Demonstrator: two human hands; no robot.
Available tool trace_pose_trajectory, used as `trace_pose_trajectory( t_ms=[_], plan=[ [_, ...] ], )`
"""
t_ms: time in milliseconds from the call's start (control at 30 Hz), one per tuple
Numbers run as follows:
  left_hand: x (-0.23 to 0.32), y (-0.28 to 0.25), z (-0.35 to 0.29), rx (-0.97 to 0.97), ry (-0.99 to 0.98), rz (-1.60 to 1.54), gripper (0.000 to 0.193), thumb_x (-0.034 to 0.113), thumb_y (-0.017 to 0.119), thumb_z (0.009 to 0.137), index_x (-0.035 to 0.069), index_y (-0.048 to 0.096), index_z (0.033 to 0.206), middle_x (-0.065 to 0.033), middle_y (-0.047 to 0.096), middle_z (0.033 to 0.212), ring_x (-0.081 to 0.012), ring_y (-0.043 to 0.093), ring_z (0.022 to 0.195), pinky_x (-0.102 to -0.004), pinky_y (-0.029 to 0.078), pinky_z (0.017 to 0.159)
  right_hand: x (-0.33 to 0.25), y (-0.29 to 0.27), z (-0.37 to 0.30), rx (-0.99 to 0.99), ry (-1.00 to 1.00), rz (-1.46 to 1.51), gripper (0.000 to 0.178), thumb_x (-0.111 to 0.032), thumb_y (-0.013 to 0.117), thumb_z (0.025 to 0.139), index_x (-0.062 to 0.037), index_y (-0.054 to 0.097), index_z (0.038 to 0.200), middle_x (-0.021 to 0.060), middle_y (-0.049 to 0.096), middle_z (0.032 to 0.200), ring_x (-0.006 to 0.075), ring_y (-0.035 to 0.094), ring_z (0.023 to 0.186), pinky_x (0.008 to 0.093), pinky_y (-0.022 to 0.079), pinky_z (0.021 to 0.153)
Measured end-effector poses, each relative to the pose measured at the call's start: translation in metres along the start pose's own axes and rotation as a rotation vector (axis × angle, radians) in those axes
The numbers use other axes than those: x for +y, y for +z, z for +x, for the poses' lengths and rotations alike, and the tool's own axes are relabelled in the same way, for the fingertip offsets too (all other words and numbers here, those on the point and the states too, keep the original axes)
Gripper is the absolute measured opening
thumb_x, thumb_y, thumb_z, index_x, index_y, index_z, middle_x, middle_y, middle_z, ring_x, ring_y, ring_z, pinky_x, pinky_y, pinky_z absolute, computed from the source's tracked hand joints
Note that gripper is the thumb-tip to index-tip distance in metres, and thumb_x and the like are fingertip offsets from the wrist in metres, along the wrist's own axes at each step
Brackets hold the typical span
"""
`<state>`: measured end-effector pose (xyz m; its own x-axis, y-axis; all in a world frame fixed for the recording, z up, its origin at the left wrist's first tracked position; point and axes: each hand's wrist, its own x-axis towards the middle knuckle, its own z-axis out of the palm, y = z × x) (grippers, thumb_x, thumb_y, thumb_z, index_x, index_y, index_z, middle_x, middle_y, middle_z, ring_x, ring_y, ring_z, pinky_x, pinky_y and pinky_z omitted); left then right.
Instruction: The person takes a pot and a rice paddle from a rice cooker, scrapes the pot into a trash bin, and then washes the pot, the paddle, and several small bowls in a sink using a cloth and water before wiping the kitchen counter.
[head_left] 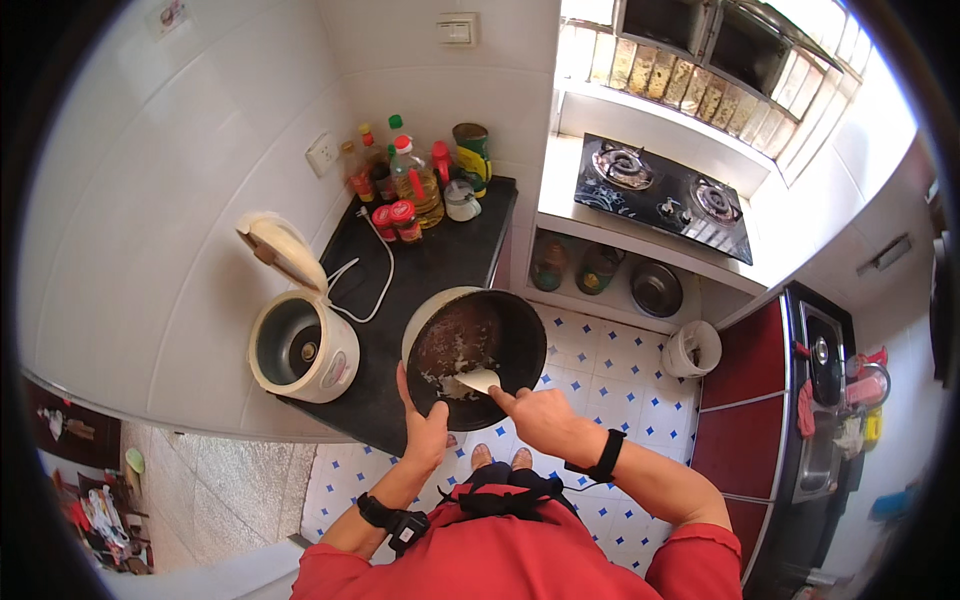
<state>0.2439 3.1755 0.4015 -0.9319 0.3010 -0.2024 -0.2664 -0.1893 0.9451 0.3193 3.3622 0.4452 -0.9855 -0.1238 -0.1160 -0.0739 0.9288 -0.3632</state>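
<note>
A dark-lined inner pot (522,335) is tipped toward me over the counter's front edge, with cooked rice (440,384) stuck to its bottom and side. My left hand (427,432) grips the near-left rim, thumb over the edge and fingers along the outside. Inside the pot lies the white blade of a rice paddle (480,380), touching the rice. My right hand (550,420) is closed round the paddle's handle, which the fingers mostly hide. To the left stands a white rice cooker (335,370) with its lid up, its bare heating plate visible.
A white cord (385,262) lies on the black counter (425,265). Bottles and jars, including an oil bottle (424,195), crowd its back corner. Farther right are a two-burner gas stove (665,195), a white bucket (690,350) on the tiled floor and a sink (820,460).
</note>
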Motion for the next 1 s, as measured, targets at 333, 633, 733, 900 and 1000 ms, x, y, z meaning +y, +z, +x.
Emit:
trace_pose_trajectory(
  t_ms=[333,633,733,900,1000],
  plan=[
    [-0.006,0.0,0.028,-0.126,0.042,0.036,0.082,-0.009,0.039,0.073,0.012,0.005,0.144,-0.0113,0.033,0.136,-0.021,0.038,0.121,-0.0278,0.032,0.099,-0.019,0.019,0.002,0.042,0.041,0.041,0.049,-0.004,0.051,0.074,-0.0076,0.052,0.122,0.0152,0.06,0.074,0.0314,0.061,0.06,0.0411,0.048,0.051],
    [-0.019,0.014,0.038,-0.285,-0.105,-0.115,0.084,-0.011,0.04,0.073,0.013,0.002,0.145,-0.0106,0.029,0.139,-0.0212,0.036,0.122,-0.0286,0.032,0.1,0.0,-0.009,0.023,0.23,0.152,-0.108,0.054,-0.004,0.056,0.071,-0.0009,0.046,0.124,0.0169,0.06,0.075,0.0302,0.062,0.062,0.0379,0.049,0.051],
    [-0.029,0.024,0.036,-0.27,-0.303,-0.115,0.085,-0.011,0.039,0.073,0.013,0.0,0.145,-0.0107,0.029,0.139,-0.0215,0.036,0.123,-0.0289,0.032,0.1,0.0,0.003,0.003,0.138,0.138,-0.068,0.057,-0.004,0.055,0.072,-0.0021,0.044,0.128,0.0177,0.06,0.074,0.0314,0.062,0.062,0.0397,0.05,0.051],
    [-0.057,0.04,0.037,-0.412,-0.101,-0.027,0.084,-0.01,0.039,0.071,0.009,0.003,0.144,-0.0117,0.029,0.138,-0.0221,0.033,0.125,-0.0304,0.029,0.103,0.027,-0.009,-0.009,0.315,0.309,-0.089,0.048,-0.007,0.058,0.072,-0.0097,0.051,0.12,0.0132,0.061,0.074,0.0277,0.064,0.062,0.0376,0.05,0.05],
    [-0.056,0.06,0.029,-0.496,-0.136,-0.003,0.083,-0.01,0.039,0.07,0.008,0.005,0.143,-0.0116,0.031,0.135,-0.0219,0.034,0.124,-0.03,0.029,0.103,0.031,-0.013,-0.024,0.36,0.319,-0.145,0.05,-0.007,0.058,0.072,-0.001,0.048,0.12,0.0139,0.06,0.073,0.0268,0.064,0.061,0.0355,0.05,0.05]
  ],
)
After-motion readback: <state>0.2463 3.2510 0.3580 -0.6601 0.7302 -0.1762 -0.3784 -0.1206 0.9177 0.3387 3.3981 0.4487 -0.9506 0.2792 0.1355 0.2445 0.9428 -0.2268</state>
